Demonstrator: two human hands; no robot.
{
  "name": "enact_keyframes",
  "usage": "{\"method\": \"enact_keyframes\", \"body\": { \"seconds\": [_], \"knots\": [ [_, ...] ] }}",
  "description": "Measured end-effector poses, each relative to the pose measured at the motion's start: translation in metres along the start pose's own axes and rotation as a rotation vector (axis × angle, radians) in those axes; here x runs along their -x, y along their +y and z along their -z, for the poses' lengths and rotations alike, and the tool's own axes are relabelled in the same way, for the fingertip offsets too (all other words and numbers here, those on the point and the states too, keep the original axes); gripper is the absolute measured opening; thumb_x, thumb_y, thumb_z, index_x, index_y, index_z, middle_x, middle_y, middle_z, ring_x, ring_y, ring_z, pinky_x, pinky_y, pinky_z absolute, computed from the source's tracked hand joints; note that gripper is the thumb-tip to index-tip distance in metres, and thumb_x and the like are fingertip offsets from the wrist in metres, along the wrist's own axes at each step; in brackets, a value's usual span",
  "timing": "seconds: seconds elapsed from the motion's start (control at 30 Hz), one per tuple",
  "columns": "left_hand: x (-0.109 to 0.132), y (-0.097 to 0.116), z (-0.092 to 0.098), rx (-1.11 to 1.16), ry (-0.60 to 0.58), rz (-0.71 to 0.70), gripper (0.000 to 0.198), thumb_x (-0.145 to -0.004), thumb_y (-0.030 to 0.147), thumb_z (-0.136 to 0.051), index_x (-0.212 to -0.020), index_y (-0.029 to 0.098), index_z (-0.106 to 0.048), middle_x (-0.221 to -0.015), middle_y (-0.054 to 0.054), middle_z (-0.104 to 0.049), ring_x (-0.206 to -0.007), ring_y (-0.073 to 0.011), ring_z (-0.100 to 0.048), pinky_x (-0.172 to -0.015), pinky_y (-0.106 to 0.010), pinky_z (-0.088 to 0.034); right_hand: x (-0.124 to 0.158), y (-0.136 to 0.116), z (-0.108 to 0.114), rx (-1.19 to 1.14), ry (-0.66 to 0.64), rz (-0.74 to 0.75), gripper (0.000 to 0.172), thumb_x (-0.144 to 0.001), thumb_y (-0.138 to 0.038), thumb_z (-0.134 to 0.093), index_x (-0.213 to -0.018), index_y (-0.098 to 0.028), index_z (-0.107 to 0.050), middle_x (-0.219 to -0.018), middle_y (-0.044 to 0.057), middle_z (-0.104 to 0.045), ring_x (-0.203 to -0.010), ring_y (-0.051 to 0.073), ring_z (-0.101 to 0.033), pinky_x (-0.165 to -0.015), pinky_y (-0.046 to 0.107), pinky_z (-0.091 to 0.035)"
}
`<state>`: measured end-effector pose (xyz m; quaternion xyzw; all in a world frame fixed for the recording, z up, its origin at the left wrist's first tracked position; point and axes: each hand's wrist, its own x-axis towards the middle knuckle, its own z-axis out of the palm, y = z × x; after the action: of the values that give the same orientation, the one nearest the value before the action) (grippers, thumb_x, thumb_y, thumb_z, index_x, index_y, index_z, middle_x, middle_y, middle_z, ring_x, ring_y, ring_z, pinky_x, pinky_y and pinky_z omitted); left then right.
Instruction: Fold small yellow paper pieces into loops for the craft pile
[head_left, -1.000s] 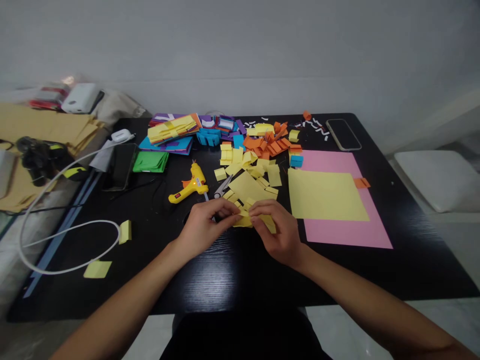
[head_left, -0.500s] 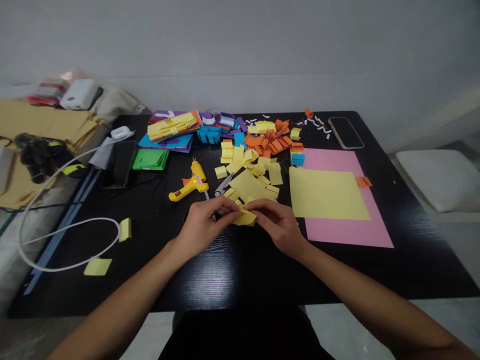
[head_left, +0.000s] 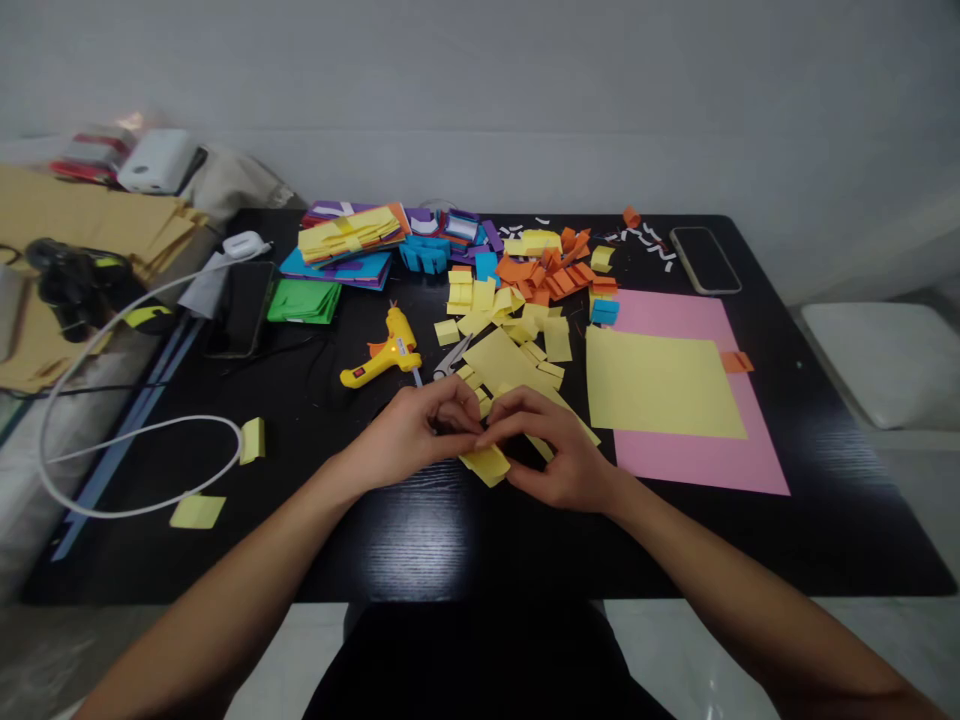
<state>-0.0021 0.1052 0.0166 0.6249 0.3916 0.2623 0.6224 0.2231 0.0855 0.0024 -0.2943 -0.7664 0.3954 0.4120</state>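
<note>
A small yellow paper piece (head_left: pixel 487 465) is held between both hands above the black table. My left hand (head_left: pixel 412 430) pinches it from the left, thumb and fingers closed. My right hand (head_left: pixel 559 450) has its fingertips on its upper edge, meeting the left thumb. Just beyond the hands lies a heap of yellow paper pieces with a larger yellow sheet (head_left: pixel 506 362) on top. Scissors (head_left: pixel 452 358) rest at the heap's left side, partly covered. A yellow glue gun (head_left: pixel 386 350) lies left of them.
Right of the hands, a yellow sheet (head_left: pixel 664 385) overlaps a pink sheet (head_left: pixel 697 465). Orange folded papers (head_left: pixel 547 275) and bundled coloured papers (head_left: pixel 349 240) line the back. Two phones lie on the table, one a phone (head_left: pixel 705 260) at right. A white cable (head_left: pixel 142 510) loops at left.
The yellow piece has been turned and now points down toward me. My right fingers have shifted left over it, against the left thumb. The camera view has shifted slightly.
</note>
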Motion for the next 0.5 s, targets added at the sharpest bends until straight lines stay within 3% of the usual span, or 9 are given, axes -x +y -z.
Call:
{"method": "enact_keyframes", "body": {
  "seconds": [0.33,0.5],
  "knots": [
    [0.0013,0.0082,0.0081,-0.044,-0.1,-0.061,0.012,-0.095,0.022,-0.065,-0.107,0.018,-0.066,-0.097,-0.007,-0.077,-0.089,-0.017,-0.074,-0.075,-0.025,-0.056,0.0033,0.0064,-0.001,-0.112,0.03,-0.097,0.017,-0.085,-0.018,-0.078,-0.1,-0.021,-0.072,-0.103,0.006,-0.071,-0.09,0.016,-0.073,-0.074,0.027,-0.063],
    [0.0006,0.0099,0.008,0.017,-0.049,0.013,0.014,-0.092,0.025,-0.07,-0.102,0.017,-0.065,-0.084,-0.004,-0.076,-0.073,-0.015,-0.071,-0.066,-0.024,-0.057,0.0031,0.0057,-0.0023,-0.102,0.074,-0.102,0.013,-0.087,-0.021,-0.078,-0.099,-0.022,-0.073,-0.1,0.006,-0.076,-0.088,0.017,-0.075,-0.072,0.028,-0.063]
  ]
}}
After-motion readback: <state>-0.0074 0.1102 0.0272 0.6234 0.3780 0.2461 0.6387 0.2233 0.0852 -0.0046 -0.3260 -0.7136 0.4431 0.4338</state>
